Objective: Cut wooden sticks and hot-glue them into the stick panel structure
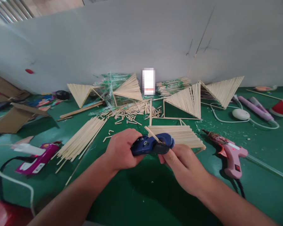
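Note:
My left hand point(124, 149) is wrapped round the handles of a blue hand cutter point(143, 145), held above the table. A thin wooden stick point(152, 134) lies across the cutter's jaws, its free end pointing up and left. At the jaw end my right hand point(182, 164) is closed, thumb and fingers pinching the stick's other end, which is mostly hidden. Just behind the hands lies a flat panel of sticks point(179, 135) joined side by side. Beyond it stands a twisted stick frame point(184, 103).
A pink glue gun point(233, 157) lies on the right, its cord trailing forward. Long loose sticks point(82, 139) and a purple device point(39, 158) are on the left. Short cut pieces point(132, 114) are scattered behind. More stick models point(129, 89) and a lit screen point(148, 81) stand along the wall.

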`<state>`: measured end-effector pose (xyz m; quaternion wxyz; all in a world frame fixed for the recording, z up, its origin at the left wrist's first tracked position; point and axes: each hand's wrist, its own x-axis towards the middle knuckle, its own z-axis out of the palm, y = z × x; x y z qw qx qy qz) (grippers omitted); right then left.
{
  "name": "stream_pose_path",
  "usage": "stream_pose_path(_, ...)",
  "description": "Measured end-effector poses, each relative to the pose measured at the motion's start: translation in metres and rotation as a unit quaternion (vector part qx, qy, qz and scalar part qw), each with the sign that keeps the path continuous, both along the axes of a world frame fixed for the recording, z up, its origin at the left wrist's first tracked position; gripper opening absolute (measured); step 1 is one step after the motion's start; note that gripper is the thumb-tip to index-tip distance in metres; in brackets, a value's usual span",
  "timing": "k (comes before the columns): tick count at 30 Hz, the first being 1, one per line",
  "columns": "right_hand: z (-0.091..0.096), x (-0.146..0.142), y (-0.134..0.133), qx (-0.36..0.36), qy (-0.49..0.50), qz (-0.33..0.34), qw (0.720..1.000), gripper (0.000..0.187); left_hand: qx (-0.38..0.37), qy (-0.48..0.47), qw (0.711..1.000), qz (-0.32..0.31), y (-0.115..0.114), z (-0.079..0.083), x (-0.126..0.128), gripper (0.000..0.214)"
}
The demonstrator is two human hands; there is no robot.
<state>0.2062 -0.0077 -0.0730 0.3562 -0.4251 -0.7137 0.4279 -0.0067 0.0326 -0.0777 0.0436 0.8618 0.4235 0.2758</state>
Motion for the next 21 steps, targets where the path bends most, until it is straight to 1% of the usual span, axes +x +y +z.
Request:
stream_pose_path(1, 0.0010, 0.0015, 0.0020, -0.058, 0.028, 0.032, 0.997, 0.045, 0.002, -0.002, 1.000, -0.006, 0.0011, -0.0006, -0.0008, 0.024)
stream_pose_path(3, 0.0032, 0.0047, 0.0054, -0.154, 0.090, 0.093, 0.980, 0.046, 0.002, -0.004, 1.000, -0.015, 0.0027, -0.0015, -0.0023, 0.023)
stream_pose_path(5, 0.0050, 0.0073, 0.0069, -0.206, 0.135, 0.148, 0.958, 0.046, 0.002, -0.001, 1.000, -0.020, 0.0034, -0.0018, -0.0032, 0.021)
stream_pose_path(7, 0.0059, 0.0083, 0.0064, -0.218, 0.148, 0.171, 0.949, 0.050, -0.004, 0.002, 1.000, -0.025, 0.0034, -0.0016, -0.0032, 0.022)
stream_pose_path(8, 0.0060, 0.0081, 0.0055, -0.209, 0.137, 0.163, 0.954, 0.052, -0.007, 0.001, 1.000, -0.028, 0.0033, -0.0014, -0.0029, 0.024)
stream_pose_path(9, 0.0059, 0.0074, 0.0045, -0.187, 0.115, 0.141, 0.965, 0.053, -0.008, -0.001, 1.000, -0.030, 0.0032, -0.0012, -0.0024, 0.025)
stream_pose_path(11, 0.0055, 0.0050, 0.0027, -0.112, 0.058, 0.085, 0.988, 0.053, -0.015, -0.002, 0.999, -0.034, 0.0032, -0.0004, -0.0009, 0.027)
stream_pose_path(12, 0.0052, 0.0037, 0.0022, -0.071, 0.029, 0.065, 0.995, 0.052, -0.021, 0.000, 0.999, -0.036, 0.0033, 0.0000, -0.0001, 0.027)
stream_pose_path(14, 0.0046, 0.0015, 0.0020, -0.004, -0.012, 0.037, 0.999, 0.049, -0.029, 0.006, 0.999, -0.034, 0.0036, 0.0009, 0.0014, 0.028)
stream_pose_path(15, 0.0042, 0.0008, 0.0023, 0.018, -0.025, 0.026, 0.999, 0.046, -0.032, 0.010, 0.999, -0.030, 0.0037, 0.0012, 0.0018, 0.027)
stream_pose_path(17, 0.0033, 0.0004, 0.0027, 0.043, -0.042, 0.009, 0.998, 0.042, -0.031, 0.013, 0.999, -0.020, 0.0041, 0.0015, 0.0021, 0.027)
stream_pose_path(21, 0.0018, 0.0007, 0.0017, 0.056, -0.049, 0.001, 0.997, 0.040, -0.035, 0.013, 0.999, -0.022, 0.0043, -0.0002, 0.0004, 0.025)
